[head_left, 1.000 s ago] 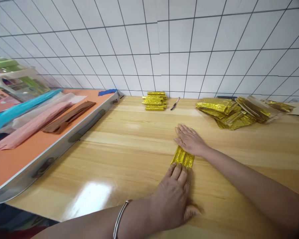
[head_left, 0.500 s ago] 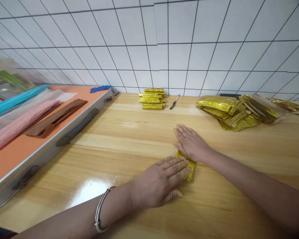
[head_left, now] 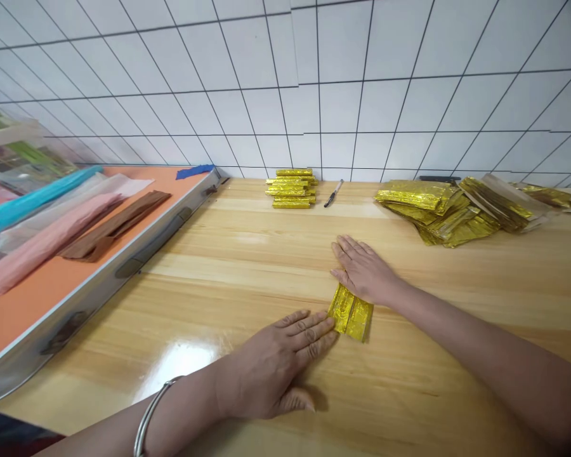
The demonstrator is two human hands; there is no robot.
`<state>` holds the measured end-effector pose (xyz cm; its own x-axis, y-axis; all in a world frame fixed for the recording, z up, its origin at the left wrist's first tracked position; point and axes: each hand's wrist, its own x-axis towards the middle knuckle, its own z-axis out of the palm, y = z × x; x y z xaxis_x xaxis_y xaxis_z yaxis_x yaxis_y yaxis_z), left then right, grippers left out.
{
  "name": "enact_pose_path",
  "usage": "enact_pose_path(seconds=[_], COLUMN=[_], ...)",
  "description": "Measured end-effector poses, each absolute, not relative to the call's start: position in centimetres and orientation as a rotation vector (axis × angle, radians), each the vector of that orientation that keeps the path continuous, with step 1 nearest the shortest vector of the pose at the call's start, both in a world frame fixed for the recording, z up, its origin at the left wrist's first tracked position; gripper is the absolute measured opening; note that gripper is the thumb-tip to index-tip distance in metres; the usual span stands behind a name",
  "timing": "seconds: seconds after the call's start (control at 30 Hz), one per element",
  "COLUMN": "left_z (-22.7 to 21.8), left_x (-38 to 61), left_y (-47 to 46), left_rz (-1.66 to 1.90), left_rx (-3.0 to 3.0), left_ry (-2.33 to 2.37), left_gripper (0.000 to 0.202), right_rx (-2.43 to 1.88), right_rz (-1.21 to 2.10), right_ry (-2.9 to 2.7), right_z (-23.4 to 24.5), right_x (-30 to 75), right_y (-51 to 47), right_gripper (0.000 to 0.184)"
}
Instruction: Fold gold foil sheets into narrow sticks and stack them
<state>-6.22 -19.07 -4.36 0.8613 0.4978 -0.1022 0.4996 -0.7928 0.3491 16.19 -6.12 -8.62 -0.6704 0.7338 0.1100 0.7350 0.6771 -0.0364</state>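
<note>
A shiny gold foil sheet [head_left: 351,315], with a fold line running along it, lies flat on the wooden table. My right hand [head_left: 364,270] is laid palm down over its far end, fingers stretched out, hiding that part. My left hand [head_left: 278,362] is flat with the thumb spread, its fingertips at the foil's left edge. Whether those fingertips press on the foil or just touch it, I cannot tell. A silver bangle [head_left: 151,416] circles the left wrist.
Folded gold strips [head_left: 290,189] are stacked by the tiled wall, with a pen [head_left: 334,194] beside them. A pile of gold foil sheets [head_left: 438,209] lies at the back right. On the left, a raised orange board [head_left: 137,238] carries coloured folded paper, including a brown piece [head_left: 118,225].
My left hand has slid left off the middle of the foil, so more of the sheet shows. The right hand has stayed in place over its far end.
</note>
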Motion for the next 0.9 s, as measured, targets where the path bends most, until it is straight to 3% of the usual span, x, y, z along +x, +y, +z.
enact_pose_path(seconds=[0.13,0.3,0.4,0.63,0.9], left_z=[-4.0,-2.9,-2.7,-5.0,-4.9], left_x=[-7.2,-4.5,-2.1,0.0,0.3], left_y=[-17.8,-14.5,-12.9,-13.3,-14.1], left_rz=[0.133,0.271,0.174,0.101,0.027], left_rx=[2.79,2.925,2.909,2.768,2.771], left_ry=[0.568,0.431,0.297,0.128,0.252], left_gripper=[0.056,0.049,0.048,0.079,0.089], right_rx=[-1.199,-1.158,-1.188,-1.128,-0.875], right_rz=[-0.003,0.033,0.046,0.031,0.093], right_ry=[-2.767,-2.791,-2.813,-2.786,-2.883], right_z=[-8.9,-9.3,-9.4,-9.1,-8.7], right_x=[16.2,16.0,15.9,16.3,16.3], right_y=[-5.9,-5.0,-4.7,-5.4,-3.0], right_gripper=[0.07,0.069,0.067,0.07,0.073])
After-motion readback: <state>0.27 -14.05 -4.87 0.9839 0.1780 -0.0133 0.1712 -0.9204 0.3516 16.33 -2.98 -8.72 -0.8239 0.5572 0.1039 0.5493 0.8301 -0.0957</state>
